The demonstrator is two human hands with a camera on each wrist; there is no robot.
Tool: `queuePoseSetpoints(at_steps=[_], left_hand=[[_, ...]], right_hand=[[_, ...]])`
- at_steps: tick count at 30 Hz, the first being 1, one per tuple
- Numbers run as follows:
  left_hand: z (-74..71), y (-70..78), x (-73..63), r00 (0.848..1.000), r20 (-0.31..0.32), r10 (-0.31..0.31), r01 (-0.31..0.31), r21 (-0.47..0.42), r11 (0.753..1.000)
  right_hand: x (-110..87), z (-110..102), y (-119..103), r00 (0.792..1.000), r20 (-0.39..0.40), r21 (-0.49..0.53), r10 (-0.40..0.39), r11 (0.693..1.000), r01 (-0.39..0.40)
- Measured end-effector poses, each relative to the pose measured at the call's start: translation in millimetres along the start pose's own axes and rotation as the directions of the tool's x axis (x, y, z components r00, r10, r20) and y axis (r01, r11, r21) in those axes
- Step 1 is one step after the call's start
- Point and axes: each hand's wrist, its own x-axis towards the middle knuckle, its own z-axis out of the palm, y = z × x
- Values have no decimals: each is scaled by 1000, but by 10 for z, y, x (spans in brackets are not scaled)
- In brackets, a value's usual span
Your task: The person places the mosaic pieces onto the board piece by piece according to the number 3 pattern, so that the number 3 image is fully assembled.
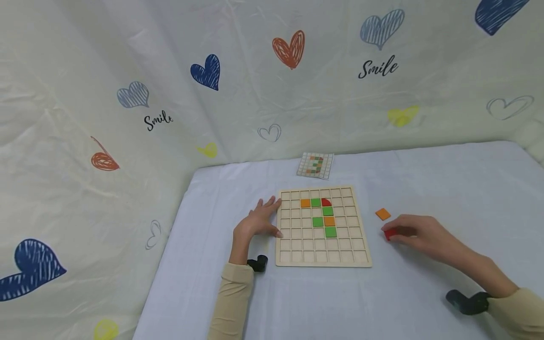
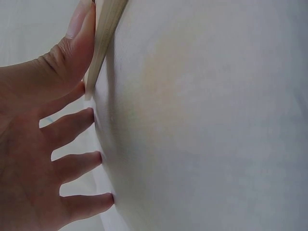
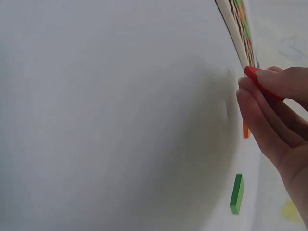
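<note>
At three o'clock from the gridded board point(image 1: 320, 244), the right hand point(image 1: 416, 231) pinches a red piece point(image 1: 389, 233), which could drop should that hold slacken, while the left hand point(image 1: 256, 222) spreads at nine.

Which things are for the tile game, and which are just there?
Probably game: grid board and its tiles, red piece in right hand, loose orange tile, loose green tile, pattern card.

Just there: heart-printed sheet, tablecloth, black wrist gadgets.
</note>
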Motion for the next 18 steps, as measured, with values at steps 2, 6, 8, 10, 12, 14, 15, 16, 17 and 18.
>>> queuePoseSetpoints(at_steps=[2, 6, 8, 10, 12, 14, 15, 16, 17, 18], left_hand=[[1, 2, 0, 1000, 0, 0, 0, 2, 1000], [-3, 8, -5, 1000, 1, 1, -1, -2, 1000], [-5, 12, -7, 1000, 0, 1, -1, -6, 1000], [-2, 11, -5, 1000, 1, -2, 2, -5, 1000], [1, 8, 0, 1000, 2, -5, 5, 1, 1000], [4, 3, 6, 1000, 4, -8, 8, 7, 1000], [4, 1, 9, 1000, 4, -9, 8, 12, 1000], [4, -1, 11, 1000, 5, -9, 9, 14, 1000], [3, -1, 11, 1000, 6, -8, 8, 17, 1000], [2, -1, 11, 1000, 6, -8, 8, 18, 1000]], right_hand=[[26, 17, -28, 1000, 13, 21, 10, 1000, -10], [79, 63, -85, 997, 54, 53, 55, 997, -58], [100, 92, -109, 996, 67, 68, 67, 995, -71], [125, 123, -132, 995, 74, 76, 63, 995, -69], [146, 151, -161, 996, 68, 83, 50, 995, -56], [171, 177, -193, 997, 63, 93, 37, 995, -43], [185, 189, -212, 998, 61, 98, 35, 994, -41], [200, 201, -232, 998, 60, 104, 34, 994, -41], [215, 213, -252, 998, 61, 113, 34, 993, -41], [233, 225, -271, 997, 71, 120, 34, 992, -42]])
